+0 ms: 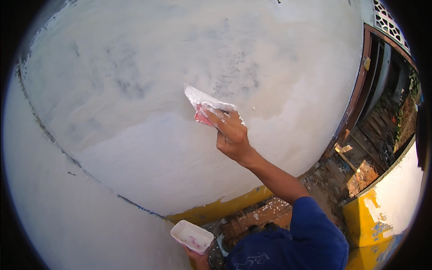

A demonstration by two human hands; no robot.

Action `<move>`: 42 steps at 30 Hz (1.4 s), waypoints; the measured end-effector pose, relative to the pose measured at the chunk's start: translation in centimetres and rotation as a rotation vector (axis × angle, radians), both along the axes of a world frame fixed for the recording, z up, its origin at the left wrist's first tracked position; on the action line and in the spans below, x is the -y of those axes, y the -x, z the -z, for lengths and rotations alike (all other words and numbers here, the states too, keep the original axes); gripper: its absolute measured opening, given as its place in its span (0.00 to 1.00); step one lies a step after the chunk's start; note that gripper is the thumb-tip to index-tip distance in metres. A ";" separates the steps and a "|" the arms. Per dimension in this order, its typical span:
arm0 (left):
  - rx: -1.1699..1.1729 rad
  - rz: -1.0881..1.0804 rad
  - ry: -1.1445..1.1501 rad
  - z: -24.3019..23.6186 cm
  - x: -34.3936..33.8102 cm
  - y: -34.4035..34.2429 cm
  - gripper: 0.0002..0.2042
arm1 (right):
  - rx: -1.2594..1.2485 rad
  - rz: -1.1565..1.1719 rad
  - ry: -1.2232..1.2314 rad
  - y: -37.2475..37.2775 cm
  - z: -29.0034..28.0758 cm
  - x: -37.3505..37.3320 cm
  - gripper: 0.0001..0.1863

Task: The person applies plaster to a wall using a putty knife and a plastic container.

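My right hand (233, 135) is raised with the arm stretched out, its fingers closed round a putty scraper (207, 99). The scraper is pink-red and smeared thickly with white putty, and its blade lies at or close against the wall (162, 148). White putty also coats some of my fingers. Low in the view, my left hand (198, 258) grips a white rectangular tub (181, 230) from beneath and the side. Pinkish smears and a little white residue show inside the tub. Patchy grey stains and pale coating cover the wall around the scraper.
A dark crack line (49, 135) runs down the corner at left. A yellow band (216, 207) edges the wall's foot. On the right are a brown door frame (360, 85), scattered debris on the ground (360, 148), and a low yellow-and-white wall (378, 216).
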State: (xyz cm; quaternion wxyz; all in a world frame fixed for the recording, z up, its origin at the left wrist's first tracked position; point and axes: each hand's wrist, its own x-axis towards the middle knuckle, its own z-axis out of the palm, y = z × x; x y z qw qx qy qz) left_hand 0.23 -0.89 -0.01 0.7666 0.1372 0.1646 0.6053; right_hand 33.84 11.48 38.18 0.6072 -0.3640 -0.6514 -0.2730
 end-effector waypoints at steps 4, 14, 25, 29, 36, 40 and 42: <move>0.037 -0.071 0.120 -0.6 0.6 -0.6 0.39 | -0.348 0.301 -0.389 -10.5 -7.4 0.9 0.32; 0.011 -0.020 0.151 -2.6 0.9 -1.0 0.38 | 0.210 0.014 0.078 0.9 -1.8 -1.8 0.37; -0.030 0.009 0.110 -0.6 0.9 -2.2 0.38 | -0.294 0.541 -0.109 -17.3 -1.9 -0.8 0.41; -0.184 0.053 0.063 -4.0 0.9 -3.3 0.38 | -0.039 0.435 -0.069 -13.1 2.8 0.1 0.38; -0.089 0.026 0.098 -3.0 0.6 -4.0 0.37 | -0.702 0.531 -0.349 -27.3 -1.3 4.9 0.27; -0.095 0.061 0.091 -2.3 0.6 -4.1 0.37 | -0.405 0.524 -0.265 -26.8 -0.7 2.9 0.34; -0.084 0.041 0.087 -1.6 0.6 -3.9 0.37 | -0.239 0.405 -0.189 -21.2 1.2 2.2 0.37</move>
